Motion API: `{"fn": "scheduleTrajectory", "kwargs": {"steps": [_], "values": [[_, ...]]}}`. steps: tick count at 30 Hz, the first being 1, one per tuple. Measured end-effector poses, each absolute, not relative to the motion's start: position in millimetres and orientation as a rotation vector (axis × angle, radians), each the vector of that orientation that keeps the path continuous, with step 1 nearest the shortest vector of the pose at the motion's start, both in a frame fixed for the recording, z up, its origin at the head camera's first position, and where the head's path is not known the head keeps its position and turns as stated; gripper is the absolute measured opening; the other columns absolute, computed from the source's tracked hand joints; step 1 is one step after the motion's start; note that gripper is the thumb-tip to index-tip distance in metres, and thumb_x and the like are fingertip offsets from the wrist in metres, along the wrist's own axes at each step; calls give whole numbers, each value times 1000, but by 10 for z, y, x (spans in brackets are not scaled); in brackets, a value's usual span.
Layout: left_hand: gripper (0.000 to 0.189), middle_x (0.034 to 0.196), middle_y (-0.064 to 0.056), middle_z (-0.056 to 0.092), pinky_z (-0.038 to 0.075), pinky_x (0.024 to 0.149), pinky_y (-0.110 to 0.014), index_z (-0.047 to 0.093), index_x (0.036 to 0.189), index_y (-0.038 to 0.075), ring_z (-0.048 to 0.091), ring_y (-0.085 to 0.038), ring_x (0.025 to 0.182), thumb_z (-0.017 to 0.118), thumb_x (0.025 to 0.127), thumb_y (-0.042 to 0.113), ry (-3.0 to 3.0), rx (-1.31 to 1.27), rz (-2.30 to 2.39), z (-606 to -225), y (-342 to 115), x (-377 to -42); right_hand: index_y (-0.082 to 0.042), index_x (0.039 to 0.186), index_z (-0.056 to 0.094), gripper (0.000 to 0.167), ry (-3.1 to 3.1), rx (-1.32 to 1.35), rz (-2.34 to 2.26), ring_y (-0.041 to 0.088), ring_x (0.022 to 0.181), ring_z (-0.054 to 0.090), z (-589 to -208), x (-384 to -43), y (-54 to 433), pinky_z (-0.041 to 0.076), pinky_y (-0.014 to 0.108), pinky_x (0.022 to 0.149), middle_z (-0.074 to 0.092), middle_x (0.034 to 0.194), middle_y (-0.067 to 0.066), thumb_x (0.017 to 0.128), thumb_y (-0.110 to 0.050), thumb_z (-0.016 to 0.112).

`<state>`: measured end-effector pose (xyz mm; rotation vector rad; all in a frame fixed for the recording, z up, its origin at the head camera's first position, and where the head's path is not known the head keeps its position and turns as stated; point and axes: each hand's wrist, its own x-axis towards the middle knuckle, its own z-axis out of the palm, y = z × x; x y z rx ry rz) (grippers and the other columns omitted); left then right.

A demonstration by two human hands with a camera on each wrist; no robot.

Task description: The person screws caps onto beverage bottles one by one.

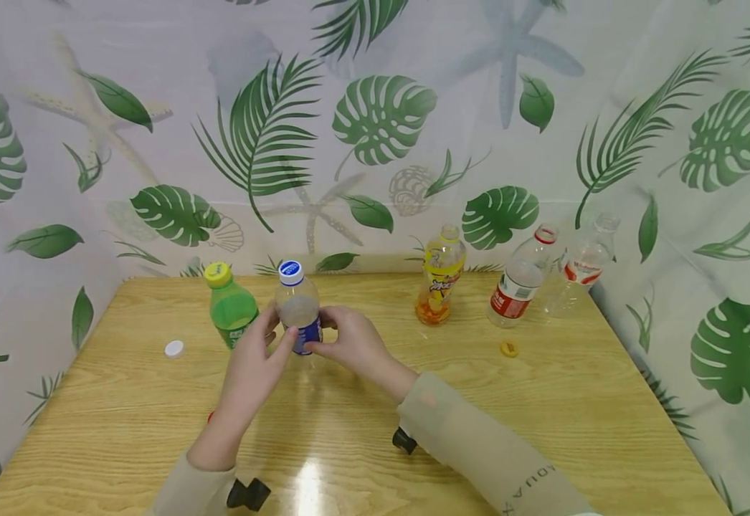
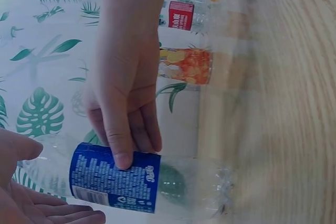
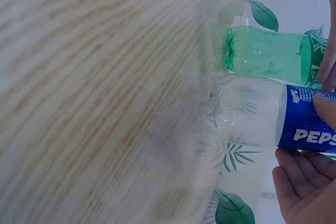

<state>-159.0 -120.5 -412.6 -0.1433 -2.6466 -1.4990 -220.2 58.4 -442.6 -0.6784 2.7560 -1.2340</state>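
Note:
An upright clear bottle with a blue Pepsi label and a blue-and-white cap stands between both hands. My right hand holds it at the label, its thumb on the front and fingers around the side. My left hand is at the bottle's other side. In the left wrist view its thumb and fairly straight fingers spread around the upper part. Just left stands a green bottle with a yellow cap, partly hidden behind the left hand.
Back right stand three uncapped bottles: one yellow-labelled, one red-labelled and one clear. A white cap lies left, an orange cap right. A red piece peeks out beside the left forearm. Patterned sheeting rises behind the table.

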Motion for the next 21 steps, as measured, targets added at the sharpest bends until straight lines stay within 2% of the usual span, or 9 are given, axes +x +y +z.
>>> {"fn": "scheduleTrajectory", "kwargs": {"steps": [9,21], "values": [[69,166,-27,40,43,122,-53,28,164,-7,46,-46,150,57,111,25,-2699,-131,-1358,-3984,-1238,-1533,-5,143,63,65,2762,-686,-1222,34,129,68,-4422,-2180,573,54,49,112,70,141,14,88,-28,89],[69,165,-24,43,44,118,-62,32,164,-2,50,-47,145,63,107,23,-2650,-228,-1177,-3713,-1215,-1434,-3,151,56,74,2811,-641,-1155,34,133,65,-4321,-2104,748,53,51,113,66,147,15,90,-29,88]]}}
